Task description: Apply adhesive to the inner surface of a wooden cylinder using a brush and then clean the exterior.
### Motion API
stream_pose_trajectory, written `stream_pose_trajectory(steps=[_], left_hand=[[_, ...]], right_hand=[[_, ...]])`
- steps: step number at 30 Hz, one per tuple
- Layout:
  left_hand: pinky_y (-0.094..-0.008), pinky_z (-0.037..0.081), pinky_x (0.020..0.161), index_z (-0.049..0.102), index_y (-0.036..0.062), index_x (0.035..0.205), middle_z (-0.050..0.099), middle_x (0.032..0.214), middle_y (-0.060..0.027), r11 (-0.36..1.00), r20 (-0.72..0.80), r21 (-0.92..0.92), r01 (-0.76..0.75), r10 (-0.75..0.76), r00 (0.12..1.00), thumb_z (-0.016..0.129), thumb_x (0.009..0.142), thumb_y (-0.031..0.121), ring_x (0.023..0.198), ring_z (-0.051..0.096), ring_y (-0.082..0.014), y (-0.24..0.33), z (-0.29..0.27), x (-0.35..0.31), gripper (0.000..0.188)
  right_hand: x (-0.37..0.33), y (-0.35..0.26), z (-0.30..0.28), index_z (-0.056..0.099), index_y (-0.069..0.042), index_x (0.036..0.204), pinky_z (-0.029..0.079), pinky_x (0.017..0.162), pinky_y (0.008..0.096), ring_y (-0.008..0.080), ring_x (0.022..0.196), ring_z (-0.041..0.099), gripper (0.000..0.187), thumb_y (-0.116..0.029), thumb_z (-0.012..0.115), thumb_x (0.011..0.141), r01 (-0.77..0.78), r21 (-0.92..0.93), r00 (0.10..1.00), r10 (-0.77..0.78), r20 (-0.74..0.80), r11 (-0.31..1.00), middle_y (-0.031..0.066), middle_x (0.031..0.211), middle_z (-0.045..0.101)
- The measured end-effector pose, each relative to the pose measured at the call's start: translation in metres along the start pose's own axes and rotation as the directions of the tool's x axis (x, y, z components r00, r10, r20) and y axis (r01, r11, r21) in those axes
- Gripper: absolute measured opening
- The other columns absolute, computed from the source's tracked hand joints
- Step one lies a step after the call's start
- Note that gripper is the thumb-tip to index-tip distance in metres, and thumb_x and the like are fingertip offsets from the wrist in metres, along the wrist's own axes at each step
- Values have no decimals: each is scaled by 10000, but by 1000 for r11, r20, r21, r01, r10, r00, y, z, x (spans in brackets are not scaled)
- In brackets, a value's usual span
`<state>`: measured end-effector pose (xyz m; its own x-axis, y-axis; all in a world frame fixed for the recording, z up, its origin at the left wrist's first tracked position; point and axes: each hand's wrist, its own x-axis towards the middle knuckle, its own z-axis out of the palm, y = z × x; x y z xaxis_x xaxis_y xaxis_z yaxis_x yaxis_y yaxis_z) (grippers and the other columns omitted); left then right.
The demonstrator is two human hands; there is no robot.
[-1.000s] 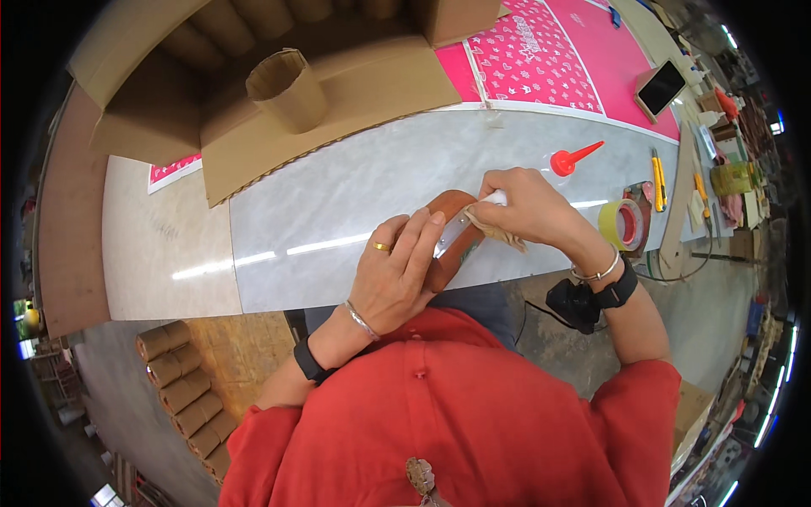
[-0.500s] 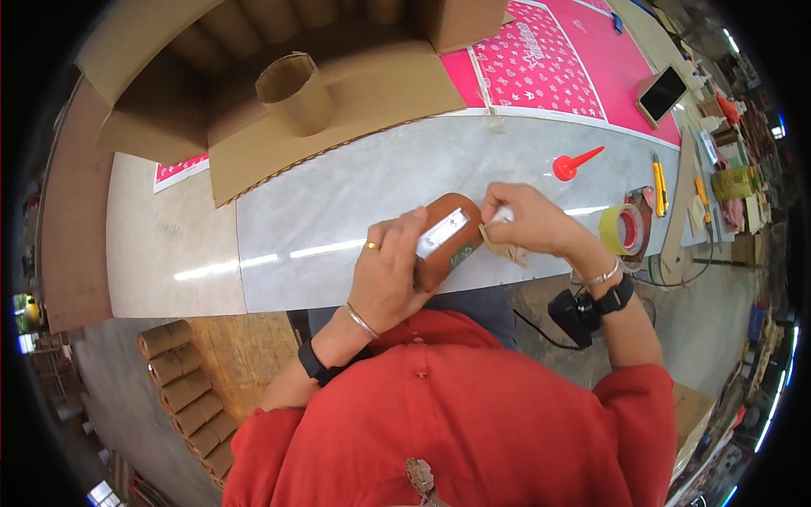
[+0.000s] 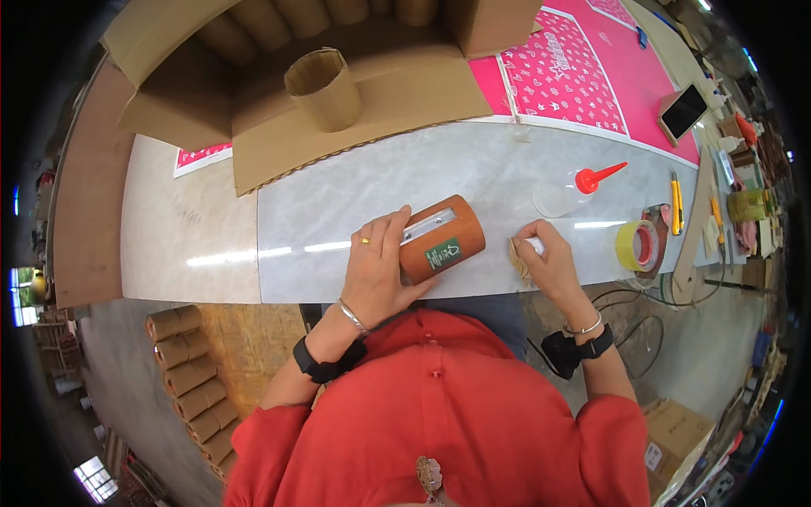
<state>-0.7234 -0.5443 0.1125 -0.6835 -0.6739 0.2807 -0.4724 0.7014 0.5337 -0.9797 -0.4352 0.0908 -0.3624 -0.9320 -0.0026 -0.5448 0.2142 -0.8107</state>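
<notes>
On the grey tabletop (image 3: pixel 338 211), my left hand (image 3: pixel 378 258) is wrapped round the left end of a reddish-brown cylinder (image 3: pixel 470 221). A silver strip with screws runs along its upper side, and a green label sits below that. A short distance to the right, my right hand (image 3: pixel 549 258) is closed on a crumpled tan cloth (image 3: pixel 519 264). Something small and white also shows at those fingers, its kind unclear. Beyond that hand is a clear squeeze bottle (image 3: pixel 553 199) with a red pointed nozzle (image 3: pixel 598 176).
An open cardboard box (image 3: pixel 380 110) with a cardboard tube (image 3: pixel 325 93) on its flap stands at the far left. Right of my hands are yellow tape (image 3: pixel 635 245), a yellow cutter (image 3: pixel 677 204) and a phone (image 3: pixel 683 113). Rolled brown bundles (image 3: pixel 196 372) lie below the table at left.
My right hand with the cloth has moved off the cylinder, to the right and nearer the table edge. The cylinder has turned so its green label shows more fully.
</notes>
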Motion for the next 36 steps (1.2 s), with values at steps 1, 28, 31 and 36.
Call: stream_pose_trajectory(steps=[1, 28, 31, 36], left_hand=[[-428, 378, 919, 352, -8, 1348, 488, 1222, -187, 1000, 0, 4, 1, -1, 1000, 862, 564, 278, 1069, 481, -345, 1, -5, 0, 979], [-388, 418, 932, 409, 37, 1285, 497, 1203, -167, 807, -195, -579, -115, -1, 981, 833, 608, 175, 1092, 503, -335, -35, 25, 11, 811], [-388, 414, 937, 405, 31, 1291, 492, 1219, -163, 803, -213, -583, -122, -7, 977, 837, 605, 197, 1100, 503, -324, -40, 21, 16, 828], [-427, 404, 904, 415, 37, 1270, 514, 1185, -168, 802, -259, -576, -160, 6, 966, 835, 564, 238, 1050, 493, -363, -44, 38, 13, 846]], right_hand=[[-1, -4, 1, 580, -1, 878, 458, 613, 301, 192, 693, 573, 168, -165, 615, 859, 2, 4, 1000, -2, 1, 1000, 108, 808, 587], [83, -133, 70, 554, -73, 781, 426, 443, 366, 256, 625, 526, 113, -104, 618, 694, 666, -454, 702, -703, 113, 592, 85, 715, 461], [49, -136, 59, 548, -79, 811, 429, 438, 369, 276, 647, 544, 140, -101, 622, 694, 652, -505, 720, -671, 179, 566, 90, 738, 486], [47, -155, 82, 519, -66, 835, 441, 440, 366, 275, 653, 562, 162, -77, 617, 707, 640, -476, 751, -624, 217, 604, 97, 762, 510]])
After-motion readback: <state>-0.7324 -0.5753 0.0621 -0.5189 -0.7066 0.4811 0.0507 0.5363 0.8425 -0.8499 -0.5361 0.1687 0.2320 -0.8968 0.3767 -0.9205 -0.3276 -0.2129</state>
